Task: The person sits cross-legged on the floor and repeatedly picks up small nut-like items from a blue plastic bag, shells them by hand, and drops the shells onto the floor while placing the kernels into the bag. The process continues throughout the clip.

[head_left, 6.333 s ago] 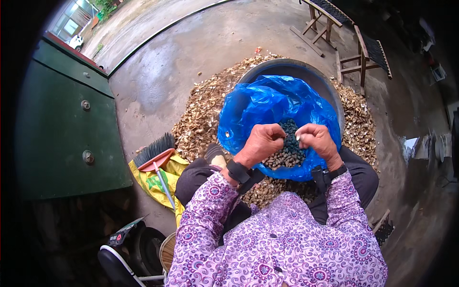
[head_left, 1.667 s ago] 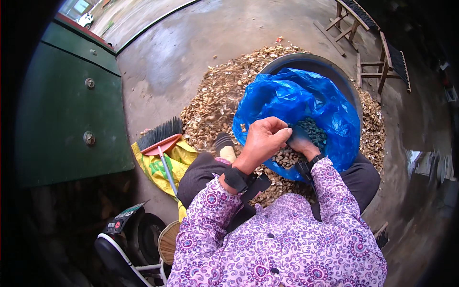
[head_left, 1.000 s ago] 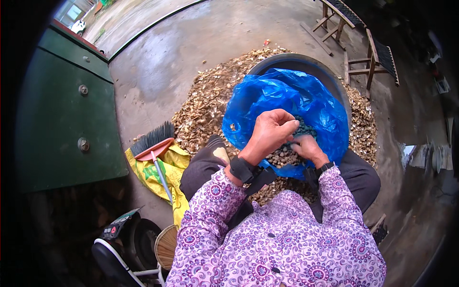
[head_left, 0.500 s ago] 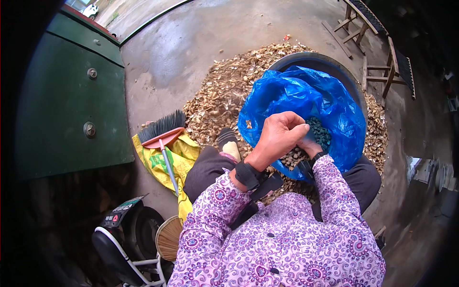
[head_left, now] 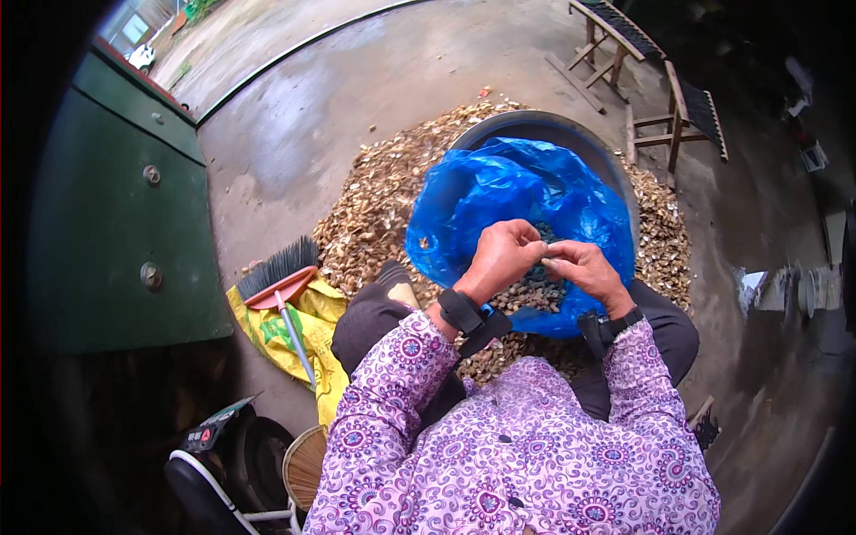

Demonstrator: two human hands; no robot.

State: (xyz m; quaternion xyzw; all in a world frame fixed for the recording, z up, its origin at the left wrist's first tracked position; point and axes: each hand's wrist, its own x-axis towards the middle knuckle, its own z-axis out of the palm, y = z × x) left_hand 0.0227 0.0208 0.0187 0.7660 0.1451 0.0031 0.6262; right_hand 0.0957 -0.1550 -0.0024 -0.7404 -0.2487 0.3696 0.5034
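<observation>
Over a blue plastic bag (head_left: 495, 185), my left hand (head_left: 499, 259) and my right hand (head_left: 590, 271) meet at their fingertips. Both are pinched closed around something too small to make out. The bag lies open inside a wide grey metal basin (head_left: 584, 141) between my legs. Below my hands, the bag holds a heap of small brownish pieces (head_left: 528, 296) that look like nuts or seeds; those farther in appear bluish through the plastic's tint. Dark straps circle both wrists.
Broken tan shells (head_left: 379, 192) lie heaped around the basin. To the left are a broom (head_left: 283, 290) on a yellow sack (head_left: 308, 332), a green metal door (head_left: 107, 223) and a black-seated stool or chair (head_left: 201, 495). Wooden-legged benches (head_left: 673, 125) stand at the far right.
My right hand has come up out of the bag, from behind my left hand, to meet its fingertips. The whole view has shifted, moving the scene leftward.
</observation>
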